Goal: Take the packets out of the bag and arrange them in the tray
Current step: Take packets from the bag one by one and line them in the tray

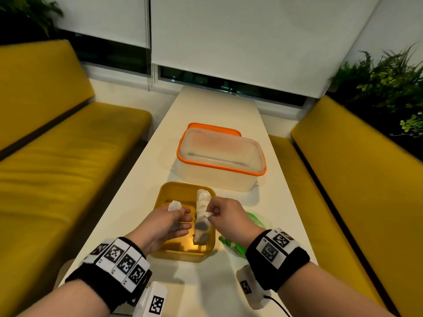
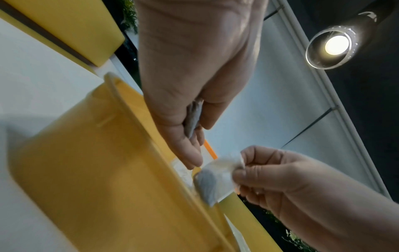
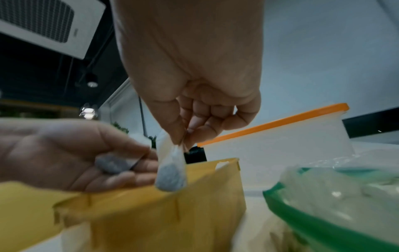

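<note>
Yellow tray (image 1: 163,193): row of packets (image 1: 202,216) inside.
Right hand (image 1: 226,216): pinching packet top.
Left hand (image 1: 164,221): fingers loosely curled round another packet (image 3: 113,164).

Black wristbands (image 1: 278,259) bearing white square-coded tags (image 1: 121,259)

A booth nook with yellow benches and a long pale table

A narrow white table (image 1: 215,115) ran toward a window (image 1: 229,84) that was dark below lowered white roller blinds (image 1: 229,37). Yellow cushioned benches stood on both sides, the left bench (image 1: 57,145) and the right bench (image 1: 357,170), with green plants (image 1: 384,81) behind the right one. A round spotlight (image 2: 334,46) shone overhead against a dark ceiling, near a white ceiling vent (image 3: 43,23).
</note>
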The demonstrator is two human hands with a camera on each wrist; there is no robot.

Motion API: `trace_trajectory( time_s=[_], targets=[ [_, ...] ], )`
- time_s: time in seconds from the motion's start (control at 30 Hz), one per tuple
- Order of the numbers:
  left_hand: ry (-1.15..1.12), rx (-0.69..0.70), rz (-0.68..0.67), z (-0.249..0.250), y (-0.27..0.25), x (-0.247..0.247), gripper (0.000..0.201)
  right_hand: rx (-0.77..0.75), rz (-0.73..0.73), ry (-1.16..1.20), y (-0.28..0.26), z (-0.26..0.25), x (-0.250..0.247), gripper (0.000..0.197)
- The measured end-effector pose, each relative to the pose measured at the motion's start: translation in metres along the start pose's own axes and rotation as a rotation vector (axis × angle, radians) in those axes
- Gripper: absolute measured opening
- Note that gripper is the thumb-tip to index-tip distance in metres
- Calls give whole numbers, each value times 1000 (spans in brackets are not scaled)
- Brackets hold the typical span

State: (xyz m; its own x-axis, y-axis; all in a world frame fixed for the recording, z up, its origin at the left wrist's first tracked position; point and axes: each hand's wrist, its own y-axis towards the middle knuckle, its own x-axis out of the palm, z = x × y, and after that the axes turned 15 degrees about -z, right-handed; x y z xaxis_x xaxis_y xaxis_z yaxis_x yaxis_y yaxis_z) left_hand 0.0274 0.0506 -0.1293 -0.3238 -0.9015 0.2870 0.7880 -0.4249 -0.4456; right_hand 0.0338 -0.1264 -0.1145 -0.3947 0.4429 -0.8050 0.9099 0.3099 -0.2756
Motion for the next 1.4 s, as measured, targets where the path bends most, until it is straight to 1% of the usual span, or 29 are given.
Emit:
trace_trajectory(
  time_s=[0.13,0.2,0.33,0.4,0.53,0.63,0.7,0.77,0.83,0.87,0.93,1.0,1.1,1.17,1.23,1.3,1.33,1.4],
  targets=[
    [-8,-1,15,3,1,1,20,80,-151,-169,2,-4,13,18],
    [-7,-5,5,3,1,3,19,107,-192,-271,3,-8,19,21],
    [-8,-3,23,1,2,3,18,163,-136,-402,7,-10,29,20],
    [-9,8,46,0,3,1,17,186,-110,-460,7,-10,30,27],
    [-23,14,56,-2,5,-3,16,179,-76,-566,6,-10,35,41],
    [-35,10,46,-3,6,-3,15,216,-113,-557,5,-10,36,46],
    [-24,6,29,-3,6,-3,12,226,-123,-516,5,-13,34,44],
    [-4,3,3,-3,6,-2,13,201,-63,-413,4,-14,29,40],
    [12,2,-28,-4,5,-1,14,123,49,-244,3,-17,24,41],
    [18,3,-42,-4,6,0,16,57,84,-151,2,-19,21,43],
    [45,8,-61,-6,7,3,22,-72,75,-24,2,-25,19,46],
    [89,23,-80,-7,9,7,27,-126,63,-8,5,-29,21,41],
    [143,28,-108,-7,7,11,29,-134,114,-17,7,-31,22,18],
    [179,23,-125,-6,5,8,31,-126,112,22,5,-28,17,10],
    [192,26,-112,-5,5,1,40,-110,126,65,1,-23,10,8],
    [137,25,-75,-2,4,-8,48,-79,146,22,-1,-15,6,10],
    [109,33,-53,0,2,-12,47,-62,134,-15,-1,-12,5,12],
    [81,52,-14,3,1,-16,42,-25,60,-80,-4,-6,9,15]
  ],
)
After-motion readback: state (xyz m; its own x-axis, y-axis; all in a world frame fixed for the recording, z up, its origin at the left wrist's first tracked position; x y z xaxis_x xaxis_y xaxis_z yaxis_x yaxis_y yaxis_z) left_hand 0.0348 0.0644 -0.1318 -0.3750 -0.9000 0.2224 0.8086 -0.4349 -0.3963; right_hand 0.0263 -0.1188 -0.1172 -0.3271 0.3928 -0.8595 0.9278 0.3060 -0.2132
